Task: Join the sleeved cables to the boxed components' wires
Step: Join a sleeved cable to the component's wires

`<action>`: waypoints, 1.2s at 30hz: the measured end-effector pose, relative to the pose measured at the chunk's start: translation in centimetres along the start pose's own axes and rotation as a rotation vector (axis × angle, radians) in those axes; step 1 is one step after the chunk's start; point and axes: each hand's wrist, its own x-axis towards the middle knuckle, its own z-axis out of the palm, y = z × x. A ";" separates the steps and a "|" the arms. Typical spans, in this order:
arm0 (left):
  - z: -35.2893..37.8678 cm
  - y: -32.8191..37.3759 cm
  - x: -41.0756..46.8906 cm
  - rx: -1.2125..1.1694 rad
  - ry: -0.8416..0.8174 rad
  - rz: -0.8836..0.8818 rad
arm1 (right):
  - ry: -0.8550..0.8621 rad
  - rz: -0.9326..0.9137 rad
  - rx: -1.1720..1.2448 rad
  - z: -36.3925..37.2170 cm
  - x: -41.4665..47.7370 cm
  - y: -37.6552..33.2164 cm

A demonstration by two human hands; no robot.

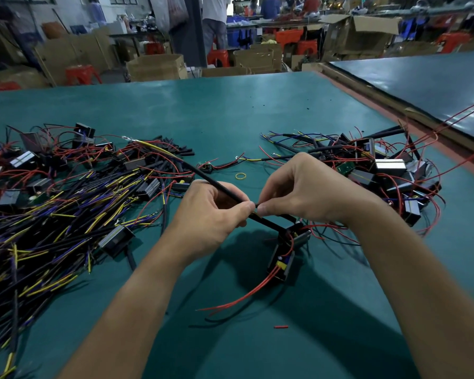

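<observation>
My left hand (212,214) pinches a black sleeved cable (203,175) that runs up and left to a yellow wire end. My right hand (298,190) pinches the same cable right beside the left fingertips, at the middle of the view. Below the hands a black boxed component (282,259) hangs or rests tilted on the green table (230,119), with red wires (244,296) trailing toward me. What the fingertips hold between them is hidden.
A big heap of sleeved cables with yellow and blue ends (52,214) lies at the left. A pile of boxed components with red wires (381,170) lies at the right. A yellow rubber band (240,175) and a red wire scrap (281,326) lie loose.
</observation>
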 end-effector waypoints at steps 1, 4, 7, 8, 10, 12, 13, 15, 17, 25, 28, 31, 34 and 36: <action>0.0 0.1 -0.1 0.037 0.001 0.020 | 0.005 0.005 -0.007 0.1 0.0 0.0; 0.1 0.1 -0.1 0.060 -0.013 0.033 | -0.007 0.023 -0.078 0.3 -0.1 -0.1; 0.4 0.2 -0.2 -0.016 -0.051 -0.022 | -0.049 0.051 -0.142 0.0 -0.2 -0.1; 0.4 0.2 -0.2 -0.065 -0.057 -0.056 | -0.052 0.057 -0.149 -0.1 -0.2 0.0; 0.5 0.2 -0.1 -0.183 -0.052 -0.125 | -0.040 0.053 -0.131 -0.2 -0.2 0.1; 0.4 0.1 0.1 -0.258 -0.017 -0.163 | -0.022 0.042 -0.090 -0.3 -0.1 0.3; 0.4 0.1 0.2 -0.279 0.002 -0.172 | -0.020 0.036 -0.070 -0.3 -0.1 0.5; 0.3 0.2 0.2 -0.320 0.025 -0.175 | -0.034 0.029 -0.036 -0.4 0.1 0.6; 0.2 0.2 0.2 -0.348 0.034 -0.163 | -0.047 0.021 -0.007 -0.4 0.2 0.8; 0.3 -0.1 0.2 -0.372 0.039 -0.105 | -0.074 0.001 0.039 0.1 0.3 1.0; 0.4 -0.2 0.2 -0.370 0.041 -0.088 | -0.058 0.004 0.023 0.2 0.4 1.0; 0.3 -0.2 0.3 -0.370 0.053 -0.055 | -0.044 -0.019 0.054 0.3 0.4 0.9; 0.3 -0.1 0.3 -0.350 0.050 -0.025 | -0.033 -0.060 0.143 0.2 0.4 0.8; 0.4 0.0 0.3 -0.346 0.051 -0.021 | -0.052 -0.061 0.179 0.0 0.4 0.8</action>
